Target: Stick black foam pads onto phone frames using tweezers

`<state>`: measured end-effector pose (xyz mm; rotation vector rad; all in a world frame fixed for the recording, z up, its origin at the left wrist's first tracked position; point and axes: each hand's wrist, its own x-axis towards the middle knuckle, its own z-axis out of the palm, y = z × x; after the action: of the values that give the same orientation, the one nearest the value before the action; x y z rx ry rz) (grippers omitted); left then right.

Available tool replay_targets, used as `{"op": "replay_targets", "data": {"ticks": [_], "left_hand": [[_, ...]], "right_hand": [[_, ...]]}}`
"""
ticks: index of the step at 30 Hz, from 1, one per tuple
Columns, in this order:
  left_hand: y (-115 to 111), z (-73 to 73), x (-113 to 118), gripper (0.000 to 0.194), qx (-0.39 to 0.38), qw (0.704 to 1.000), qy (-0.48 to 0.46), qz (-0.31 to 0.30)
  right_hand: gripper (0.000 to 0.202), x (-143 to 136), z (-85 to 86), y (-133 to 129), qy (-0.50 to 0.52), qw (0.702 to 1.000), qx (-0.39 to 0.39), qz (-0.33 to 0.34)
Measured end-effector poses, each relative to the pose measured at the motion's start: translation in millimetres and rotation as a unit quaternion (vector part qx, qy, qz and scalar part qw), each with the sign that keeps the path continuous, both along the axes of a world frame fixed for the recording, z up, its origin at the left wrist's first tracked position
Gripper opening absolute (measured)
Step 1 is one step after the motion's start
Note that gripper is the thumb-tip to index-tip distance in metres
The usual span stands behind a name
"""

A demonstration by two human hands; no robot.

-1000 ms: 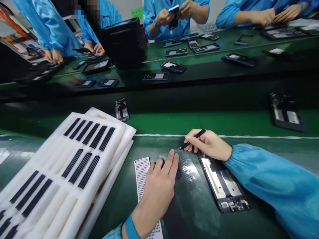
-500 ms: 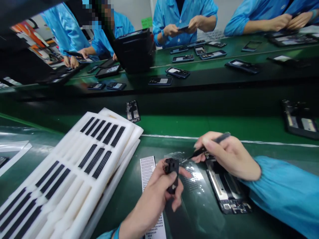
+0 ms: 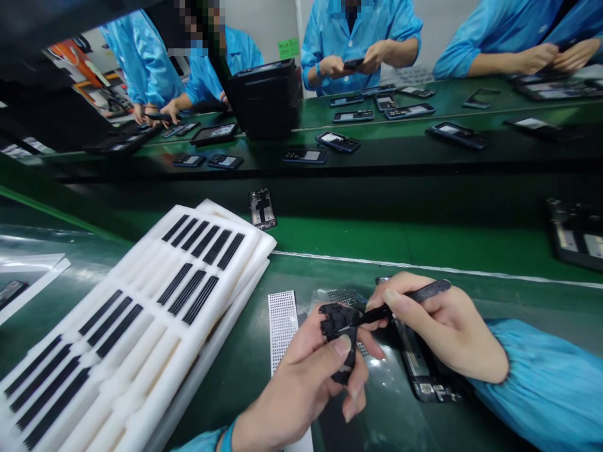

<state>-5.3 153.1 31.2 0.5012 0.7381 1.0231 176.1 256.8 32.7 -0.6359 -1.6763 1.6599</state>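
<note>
My left hand [image 3: 311,376] is closed on a small black phone part [image 3: 340,319], gripped under the thumb and tilted up over the bench. In my right hand [image 3: 433,326] is a pair of dark tweezers [image 3: 414,296], its tip touching or very close to the part's face. Partly hidden beneath my right hand lies an opened phone [image 3: 426,386] on the green bench. A white sheet of small dots [image 3: 281,314] lies behind and below my left hand. Beside it, a clear dotted sheet [image 3: 346,296] rests on the bench, partly covered by my hands.
Stacked white foam trays [image 3: 155,320] holding black strips fill the left side. An opened phone frame [image 3: 262,208] lies beyond them, and another device [image 3: 577,235] sits at right. Several phones lie on the raised shelf [image 3: 400,154]. People in blue coats work across the bench.
My right hand has brought the tweezers' tip onto or very near the black part. My left hand has turned the part, showing more of its face. The view has shifted slightly.
</note>
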Motion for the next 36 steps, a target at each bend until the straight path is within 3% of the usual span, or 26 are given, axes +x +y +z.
{"op": "replay_targets", "data": {"ticks": [9,15,17,19,20,21,23,24,25,29,31,33,36], "left_hand": [[-3,-2.7,1,0.019,0.022,1.000,-0.005,0.022],[-1,-0.5,1,0.026,0.039,0.999,0.024,0.018],[-2,1.9,-4,0.030,0.042,0.998,0.041,0.015],[-11,1.7,-15,0.034,0.056,0.985,0.159,0.026],[-19,0.0,-23,0.038,0.074,0.959,0.270,0.048],[-30,-2.8,-32,0.045,0.094,0.906,0.406,0.076],[-61,-9.8,-49,0.061,0.135,0.722,0.667,0.122],[-80,-13.0,-57,0.063,0.145,0.638,0.747,0.114],[-99,-15.5,-62,0.060,0.164,0.589,0.788,0.075],[-163,-18.0,-61,0.062,0.234,0.475,0.843,-0.093],[-180,-19.2,-53,0.069,0.244,0.425,0.860,-0.145],[-188,-22.5,-46,0.072,0.245,0.401,0.864,-0.180],[-190,-30.2,-40,0.072,0.255,0.390,0.863,-0.196]], "right_hand": [[0.020,2,-2.4,1,-0.016,0.999,0.037,-0.011],[0.020,4,2.4,-2,-0.055,0.991,0.119,-0.009],[0.023,5,6.0,2,-0.062,0.993,0.097,-0.017],[0.029,8,6.7,12,-0.055,0.996,0.037,-0.056],[0.033,8,4.8,19,-0.049,0.995,0.001,-0.086],[0.036,8,1.3,25,-0.046,0.992,-0.033,-0.116],[0.041,5,-9.8,34,-0.071,0.983,-0.083,-0.144],[0.043,1,-16.3,33,-0.098,0.983,-0.092,-0.129],[0.044,-4,-22.5,28,-0.129,0.983,-0.091,-0.092],[0.042,-26,-37.7,-30,-0.178,0.977,-0.060,0.105],[0.031,-33,-41.7,-65,-0.164,0.975,-0.019,0.149],[0.022,-36,-46.1,-89,-0.159,0.972,0.046,0.165],[0.019,-37,-53.0,-101,-0.162,0.968,0.103,0.164]]}}
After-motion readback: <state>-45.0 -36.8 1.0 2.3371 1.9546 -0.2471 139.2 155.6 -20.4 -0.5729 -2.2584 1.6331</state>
